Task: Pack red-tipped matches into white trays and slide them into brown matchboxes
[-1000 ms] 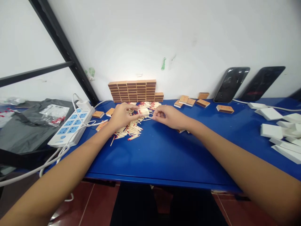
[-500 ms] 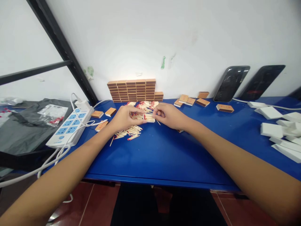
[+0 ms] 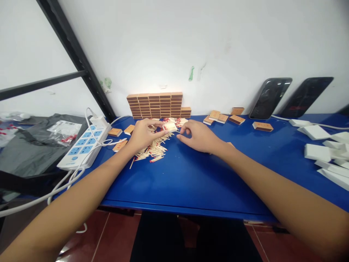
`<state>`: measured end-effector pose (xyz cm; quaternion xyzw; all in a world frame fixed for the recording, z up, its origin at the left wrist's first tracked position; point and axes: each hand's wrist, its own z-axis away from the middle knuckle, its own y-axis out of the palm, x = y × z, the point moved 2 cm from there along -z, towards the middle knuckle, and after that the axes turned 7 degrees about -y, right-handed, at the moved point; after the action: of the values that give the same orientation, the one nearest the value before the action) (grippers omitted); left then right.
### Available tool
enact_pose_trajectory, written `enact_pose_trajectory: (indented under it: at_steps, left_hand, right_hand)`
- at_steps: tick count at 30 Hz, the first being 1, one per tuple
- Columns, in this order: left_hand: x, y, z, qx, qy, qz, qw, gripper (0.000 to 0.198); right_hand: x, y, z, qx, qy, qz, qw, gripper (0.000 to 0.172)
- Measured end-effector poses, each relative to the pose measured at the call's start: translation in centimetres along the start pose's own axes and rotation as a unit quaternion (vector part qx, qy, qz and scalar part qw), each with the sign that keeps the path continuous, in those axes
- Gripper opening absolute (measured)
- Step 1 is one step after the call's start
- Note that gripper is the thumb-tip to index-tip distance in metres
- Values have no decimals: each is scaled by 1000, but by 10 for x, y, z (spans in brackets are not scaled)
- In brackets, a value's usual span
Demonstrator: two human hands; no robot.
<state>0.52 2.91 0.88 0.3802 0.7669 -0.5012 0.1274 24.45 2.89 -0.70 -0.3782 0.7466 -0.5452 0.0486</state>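
At far left, the bag [image 3: 35,145] runs out of view, its contents hard to make out. The power strip [image 3: 84,147] lies along the desk's [image 3: 169,185] left edge. Beside your left wrist are three boxes [image 3: 115,132], the rightmost partly covered by your hand. Your left hand [image 3: 143,135] pinches the tray [image 3: 170,127] between thumb and fingers, over the right side of the loose matches [image 3: 156,148], toward the desk's back edge. The hand hides part of that heap, and you can't tell whether the tray touches it. The tray is shallow and pale, full of matches lying lengthwise, red heads to the left; blur hides single sticks. Behind stands the stack [image 3: 155,105], its foot hidden by hand and matches. Your right hand [image 3: 198,136] is half curled just right of the tray, thumb and forefinger slightly apart, nothing visible between them; its palm is hidden. Your right wrist covers most of another box. On the desk's right side, the frame cuts off the white pieces [image 3: 317,153].
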Motion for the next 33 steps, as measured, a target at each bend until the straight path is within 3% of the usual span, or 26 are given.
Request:
enact_pose_trajectory:
  at_steps: [6, 11, 17, 25, 33]
  left_hand:
    - [2, -1, -1, -35, 11, -18, 999, 33]
    - [3, -1, -2, -36, 14, -21, 999, 36]
    - [6, -1, -3, -36, 7, -31, 999, 37]
    - [3, 3, 0, 27, 16, -15, 999, 37]
    - [-7, 3, 3, 63, 8, 49, 997, 35]
  right_hand:
    - [21, 25, -7, -14, -86, -48, 995, 6]
    - [26, 39, -16, -11, -75, -53, 996, 9]
    - [28, 28, -10, 34, -67, -36, 997, 13]
    - [11, 3, -6, -49, -62, 31, 996, 13]
    - [8, 3, -5, -27, -97, 19, 995, 11]
